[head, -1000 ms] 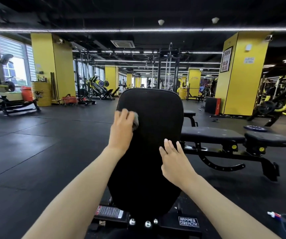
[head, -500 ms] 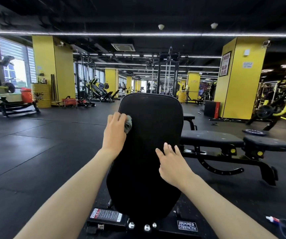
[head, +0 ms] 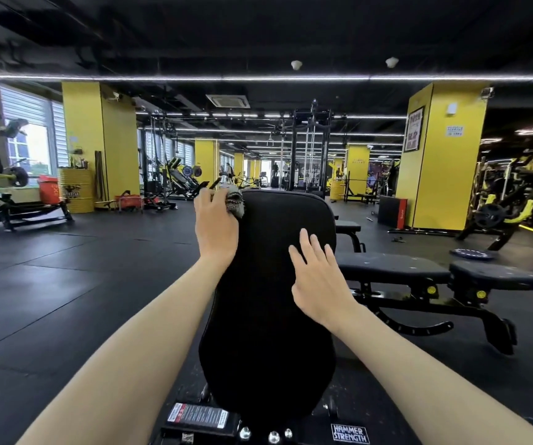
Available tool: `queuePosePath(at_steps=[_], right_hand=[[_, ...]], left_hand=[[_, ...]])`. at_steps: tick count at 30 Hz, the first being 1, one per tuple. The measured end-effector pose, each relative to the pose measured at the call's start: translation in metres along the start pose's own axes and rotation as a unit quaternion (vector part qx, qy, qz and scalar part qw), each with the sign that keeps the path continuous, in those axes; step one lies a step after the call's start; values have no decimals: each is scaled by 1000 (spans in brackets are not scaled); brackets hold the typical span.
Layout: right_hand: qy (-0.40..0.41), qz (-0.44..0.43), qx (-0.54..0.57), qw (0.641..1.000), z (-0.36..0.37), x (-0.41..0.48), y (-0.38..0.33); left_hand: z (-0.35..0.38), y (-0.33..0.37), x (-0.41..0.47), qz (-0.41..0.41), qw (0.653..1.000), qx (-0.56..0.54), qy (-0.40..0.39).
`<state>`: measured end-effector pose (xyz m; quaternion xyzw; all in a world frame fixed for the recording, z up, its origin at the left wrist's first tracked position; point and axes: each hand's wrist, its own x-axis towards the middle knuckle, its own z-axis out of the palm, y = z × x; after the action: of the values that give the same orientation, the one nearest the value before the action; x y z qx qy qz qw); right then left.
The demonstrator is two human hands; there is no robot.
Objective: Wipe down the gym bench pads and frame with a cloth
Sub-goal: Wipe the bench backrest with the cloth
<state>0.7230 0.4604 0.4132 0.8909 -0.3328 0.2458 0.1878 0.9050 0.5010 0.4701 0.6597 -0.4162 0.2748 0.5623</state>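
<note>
A yellow metal drum (head: 75, 189) stood at far left beside a square yellow pillar (head: 98, 139); black rubber floor tiles (head: 66, 284), matte and seamed, spread across the gym toward the viewer.

Left of centre, a bare forearm reached up to the left hand (head: 215, 226); its fingers were curled together around a bunched cloth (head: 235, 202), a nubby grey-and-white wad (its weave was too blurred to tell); the hand pressed the cloth against the upper left corner of the bench's back pad (head: 268, 300).

The back pad filled the centre; it was upright, tall, and rounded at the corners, narrower at the waist, covered in smooth black vinyl with a dull sheen; below it sat the black metal frame (head: 316, 422), carrying three shiny round bolt heads, a striped warning sticker, and a white "Hammer Strength" label.

The right hand (head: 318, 281) lay flat on the pad's right side, palm down; its fingers were straight and slightly apart, holding nothing.

Further right stood a flat bench (head: 387, 268) with long black pads on a curved black steel base; behind it rose another yellow pillar (head: 442, 155) bearing a framed poster.
</note>
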Motion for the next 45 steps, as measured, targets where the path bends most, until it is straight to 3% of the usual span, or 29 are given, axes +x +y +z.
queuePosePath(at_steps=[7, 11, 16, 20, 26, 37, 39, 41, 42, 43, 45], right_hand=[[-94, 32, 9, 995, -8, 20, 16], [-102, 15, 8, 995, -1, 17, 26], [-82, 1, -8, 997, 6, 4, 30], [-70, 10, 7, 997, 14, -9, 30], [-147, 17, 37, 988, 29, -43, 28], [-225, 63, 117, 965, 56, -93, 4], [-236, 63, 119, 962, 64, -101, -5], [-234, 68, 131, 961, 66, -105, -11], [-219, 67, 135, 964, 66, -105, -14], [-204, 66, 134, 968, 66, -103, -18], [-173, 60, 120, 976, 63, -94, -21]], left_hand=[[33, 39, 7, -59, 997, 39, -33], [56, 83, -13, 54, 995, 38, -76], [76, 112, -37, 183, 968, 89, -147], [76, 105, -40, 263, 940, 135, -173], [63, 76, -58, 357, 878, 197, -252], [57, -6, -134, 366, 862, 189, -295], [53, -24, -147, 379, 832, 217, -342], [43, -43, -154, 438, 753, 272, -409], [31, -50, -150, 473, 732, 268, -410], [19, -58, -140, 496, 732, 257, -390], [2, -68, -115, 448, 824, 171, -302]])
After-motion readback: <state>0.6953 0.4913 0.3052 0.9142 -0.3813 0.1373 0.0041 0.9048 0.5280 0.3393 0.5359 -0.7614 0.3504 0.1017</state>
